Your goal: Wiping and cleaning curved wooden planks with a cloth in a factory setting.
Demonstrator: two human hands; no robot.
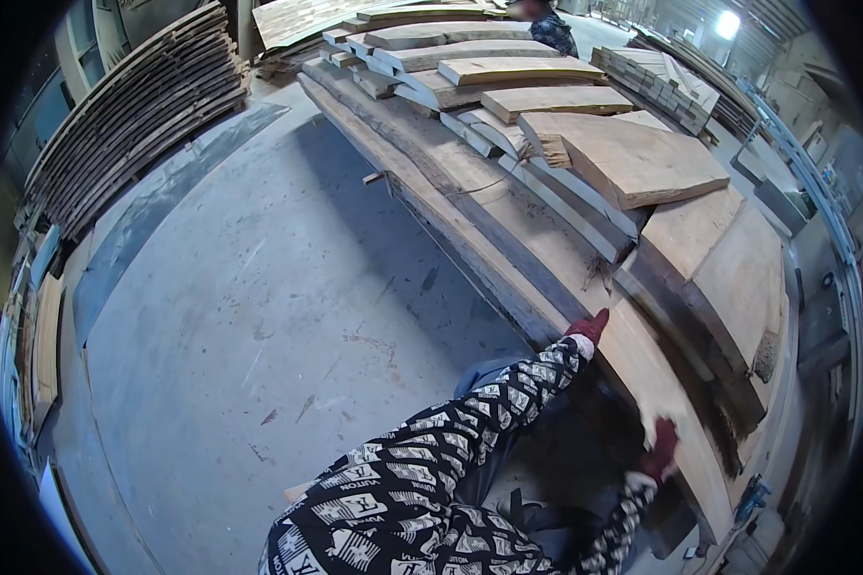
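A long pale wooden slab (pixel 633 345) with a dark live edge lies along the near side of a stack, its closer end curving down at the lower right. My left hand (pixel 590 327), in a dark red glove, holds the slab's near edge. Lower down, toward the slab's closer end, my right hand (pixel 659 450) in a matching glove grips the same edge; its underside fingers are hidden. Beyond both hands, thick light-brown slabs (pixel 633 153) lie piled in overlapping layers. Patterned black-and-white sleeves (pixel 489 412) cover my arms.
A tall stack of dark boards (pixel 144 115) stands at the far left on the grey concrete floor (pixel 259 287). Another person (pixel 551 31) in dark clothing is behind the pile. Bundled lumber (pixel 657 86) sits at the far right, near a blue rail (pixel 805 172).
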